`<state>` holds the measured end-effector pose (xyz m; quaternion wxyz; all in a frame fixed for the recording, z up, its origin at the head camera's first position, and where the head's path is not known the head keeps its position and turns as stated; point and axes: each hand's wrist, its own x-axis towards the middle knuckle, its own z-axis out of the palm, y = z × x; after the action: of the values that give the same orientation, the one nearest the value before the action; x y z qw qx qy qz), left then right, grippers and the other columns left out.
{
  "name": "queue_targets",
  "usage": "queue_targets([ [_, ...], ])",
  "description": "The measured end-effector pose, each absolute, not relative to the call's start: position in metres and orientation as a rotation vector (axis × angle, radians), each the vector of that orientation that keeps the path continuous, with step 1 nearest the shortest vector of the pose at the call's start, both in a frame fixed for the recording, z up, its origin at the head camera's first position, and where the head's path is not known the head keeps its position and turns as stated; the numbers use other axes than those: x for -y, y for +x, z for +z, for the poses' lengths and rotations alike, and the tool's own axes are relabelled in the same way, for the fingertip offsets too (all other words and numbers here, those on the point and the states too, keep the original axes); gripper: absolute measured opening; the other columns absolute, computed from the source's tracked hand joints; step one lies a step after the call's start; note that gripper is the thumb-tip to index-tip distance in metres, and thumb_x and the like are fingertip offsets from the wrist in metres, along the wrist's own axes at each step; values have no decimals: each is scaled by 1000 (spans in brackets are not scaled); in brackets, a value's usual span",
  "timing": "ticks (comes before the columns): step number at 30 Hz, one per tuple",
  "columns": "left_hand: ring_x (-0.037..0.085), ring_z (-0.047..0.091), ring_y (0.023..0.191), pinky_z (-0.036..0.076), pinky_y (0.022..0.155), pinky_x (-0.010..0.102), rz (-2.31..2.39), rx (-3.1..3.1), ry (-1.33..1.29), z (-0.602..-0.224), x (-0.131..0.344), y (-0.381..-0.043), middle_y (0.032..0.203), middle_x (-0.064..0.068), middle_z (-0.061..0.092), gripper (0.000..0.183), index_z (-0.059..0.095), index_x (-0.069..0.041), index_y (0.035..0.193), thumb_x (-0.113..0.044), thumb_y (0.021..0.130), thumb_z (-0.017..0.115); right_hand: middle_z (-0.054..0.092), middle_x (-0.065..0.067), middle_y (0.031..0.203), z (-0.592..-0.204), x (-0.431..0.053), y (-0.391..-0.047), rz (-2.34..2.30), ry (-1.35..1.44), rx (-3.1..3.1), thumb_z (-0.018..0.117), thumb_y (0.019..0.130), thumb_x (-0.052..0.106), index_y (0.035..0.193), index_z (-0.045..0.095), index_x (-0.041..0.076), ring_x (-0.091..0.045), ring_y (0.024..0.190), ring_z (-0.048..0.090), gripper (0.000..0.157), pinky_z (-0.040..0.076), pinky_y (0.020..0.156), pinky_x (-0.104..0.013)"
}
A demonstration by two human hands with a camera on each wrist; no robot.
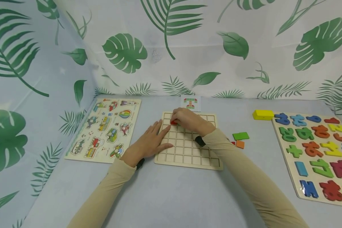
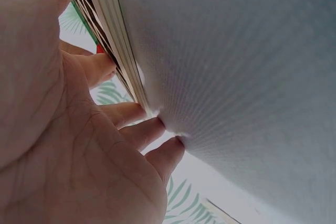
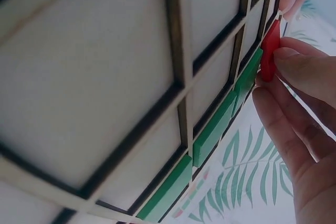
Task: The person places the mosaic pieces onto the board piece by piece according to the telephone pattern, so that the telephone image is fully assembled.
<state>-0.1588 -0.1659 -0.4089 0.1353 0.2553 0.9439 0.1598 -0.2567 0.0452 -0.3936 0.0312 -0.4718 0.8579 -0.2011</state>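
A white rectangular card (image 1: 198, 107) bears a printed T-shaped pattern (a green plus sign (image 1: 294, 151) is legible, far right). The right hand's (image 1: 189, 120) grip pinches a flat, plain red tile (image 3: 270, 51) at the far left of the pale wooden grid board (image 1: 188, 155); the left hand (image 1: 148, 141), fingers spread, touches its left side.

**Clearance around the grid board**

Near side of the grid board (image 1: 179, 150): bare tabletop (image 1: 182, 196), passable between the sleeves. Left edge: obstructed by the left hand (image 1: 148, 141), picture board (image 1: 135, 114) beyond. Far rows: blocked by the right hand (image 1: 188, 119). Right edge: crossed by the right sleeve (image 1: 245, 171); green piece (image 1: 241, 136) nearby.
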Motion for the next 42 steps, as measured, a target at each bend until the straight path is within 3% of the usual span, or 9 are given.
queue_targets([
  [20,45,3,159,12,128,56,441,-2734,731,-410,164,-159,171,29,-1,79,20,-9,168,-51,109,51,72,-13,99,-395,-47,-252,-687,-1455,-2663,72,95,-6,100,81,-3,-27,95,71,10,60,86,-36],
  [27,45,3,159,11,128,55,426,-2730,722,-409,164,-158,171,29,-1,79,18,-9,169,-51,109,49,72,-12,109,-389,-56,-249,-706,-1362,-2641,71,99,-1,109,80,-1,-27,100,71,14,59,89,-39],
  [33,46,3,159,11,128,56,440,-2730,723,-410,163,-158,171,30,0,80,19,-9,169,-52,109,50,70,-16,115,-368,-85,-241,-780,-1318,-2653,70,98,-2,116,77,-4,-33,105,69,19,56,93,-49],
  [42,48,5,158,11,128,57,475,-2738,742,-409,163,-157,170,32,3,79,22,-4,167,-47,109,53,74,-12,102,-337,-142,-223,-838,-1182,-2701,69,97,-6,109,79,-1,-23,90,69,16,58,79,-42],
])
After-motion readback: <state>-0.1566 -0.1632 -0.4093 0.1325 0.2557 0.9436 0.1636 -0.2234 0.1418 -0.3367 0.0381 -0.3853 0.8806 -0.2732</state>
